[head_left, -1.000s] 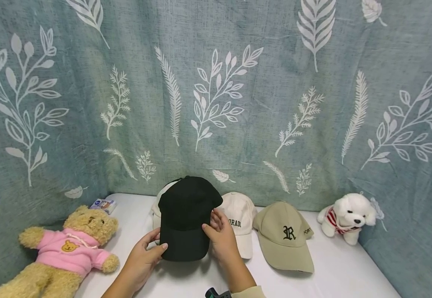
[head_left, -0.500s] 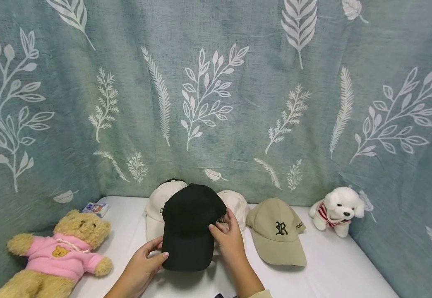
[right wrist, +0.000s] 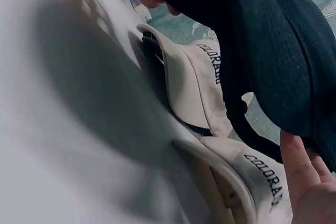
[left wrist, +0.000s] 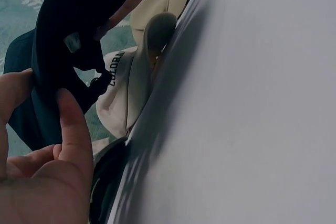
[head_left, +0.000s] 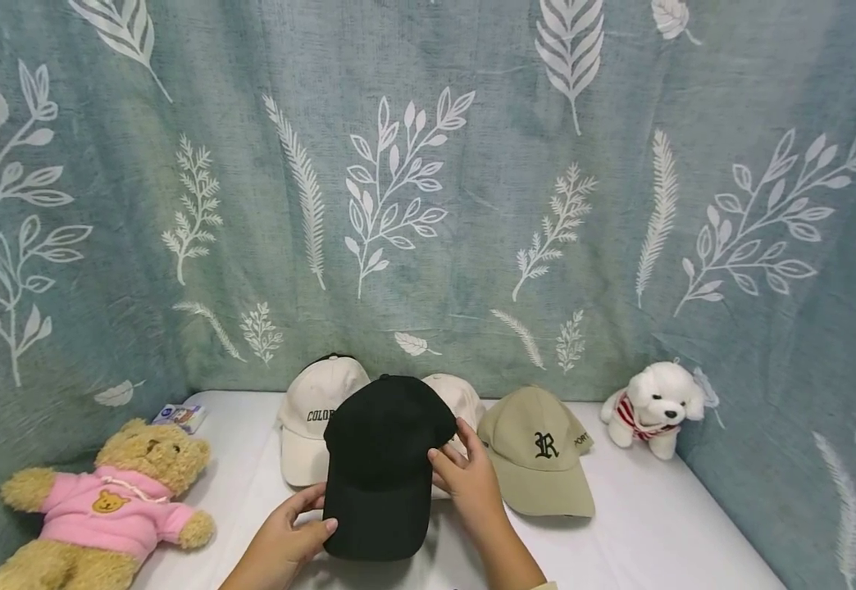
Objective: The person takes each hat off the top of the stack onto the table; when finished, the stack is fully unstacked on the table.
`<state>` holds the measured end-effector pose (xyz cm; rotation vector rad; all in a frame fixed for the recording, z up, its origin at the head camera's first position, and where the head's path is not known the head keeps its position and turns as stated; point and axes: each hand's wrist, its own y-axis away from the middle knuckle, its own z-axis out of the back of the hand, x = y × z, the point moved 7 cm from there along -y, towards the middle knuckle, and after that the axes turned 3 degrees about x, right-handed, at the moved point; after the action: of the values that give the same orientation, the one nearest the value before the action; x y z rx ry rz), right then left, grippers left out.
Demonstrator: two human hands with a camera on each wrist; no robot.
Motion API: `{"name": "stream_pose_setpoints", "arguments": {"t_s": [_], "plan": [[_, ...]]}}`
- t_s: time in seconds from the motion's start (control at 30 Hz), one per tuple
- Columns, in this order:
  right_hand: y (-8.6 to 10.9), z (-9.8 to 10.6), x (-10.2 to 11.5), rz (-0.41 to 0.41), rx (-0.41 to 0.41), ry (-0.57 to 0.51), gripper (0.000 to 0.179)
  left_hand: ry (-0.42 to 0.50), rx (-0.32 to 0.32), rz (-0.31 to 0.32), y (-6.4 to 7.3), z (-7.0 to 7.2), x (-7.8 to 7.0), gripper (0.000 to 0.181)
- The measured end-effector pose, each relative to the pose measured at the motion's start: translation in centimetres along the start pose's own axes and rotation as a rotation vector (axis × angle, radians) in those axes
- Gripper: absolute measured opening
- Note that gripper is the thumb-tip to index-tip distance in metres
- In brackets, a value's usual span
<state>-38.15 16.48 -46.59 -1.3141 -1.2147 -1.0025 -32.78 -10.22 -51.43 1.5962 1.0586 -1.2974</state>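
Note:
A plain black baseball cap (head_left: 384,459) is held up above the white table, its brim toward me and pointing down. My left hand (head_left: 288,533) pinches the brim's left side, thumb in front and fingers behind. At the cap's right edge my right hand (head_left: 472,479) grips the side of the crown, thumb on the near face. Behind it stand two cream caps, one with COLORADO lettering (head_left: 308,430) at the left, the other cream cap (head_left: 457,397) partly hidden. In the left wrist view the black cap's hollow underside and back strap (left wrist: 97,85) show.
A khaki cap (head_left: 539,451) with a black letter R rests right of the held cap. At the left lies a teddy bear (head_left: 107,500) in a pink hoodie, near a small packet (head_left: 179,416). A white toy dog (head_left: 653,407) sits at the right. A patterned curtain (head_left: 413,205) hangs behind.
Both hands have drawn the black cap lower and nearer to me, uncovering more of the left cream cap. The head view has turned slightly right.

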Motion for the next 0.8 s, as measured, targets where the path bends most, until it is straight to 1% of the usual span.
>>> {"name": "stream_pose_setpoints", "arguments": {"t_s": [0.13,0.2,0.3,0.4,0.5,0.63,0.8], "plan": [[0.4,1.0,0.4,-0.006,0.014,-0.027,0.089,-0.054,0.027,-0.018,0.0,-0.8,-0.5,0.075],[0.7,1.6,0.7,-0.001,0.018,-0.041,0.089,-0.076,0.048,-0.022,0.0,-1.3,-0.4,0.076],[1.2,2.4,1.0,0.002,0.018,-0.037,0.088,-0.082,0.087,-0.021,0.1,-2.2,-0.2,0.078],[1.9,3.6,1.3,-0.006,-0.002,-0.005,0.088,-0.091,0.105,-0.02,0.1,-3.3,-0.1,0.079],[2.4,4.5,1.3,-0.02,-0.027,0.039,0.088,-0.092,0.106,-0.019,0.2,-4.1,0.2,0.078],[3.0,5.7,1.8,-0.019,-0.054,0.077,0.087,-0.105,0.119,-0.02,0.2,-5.3,0.1,0.077],[4.1,7.3,2.4,-0.03,-0.081,0.104,0.085,-0.146,0.137,-0.02,0.2,-7.0,0.1,0.076]]}}
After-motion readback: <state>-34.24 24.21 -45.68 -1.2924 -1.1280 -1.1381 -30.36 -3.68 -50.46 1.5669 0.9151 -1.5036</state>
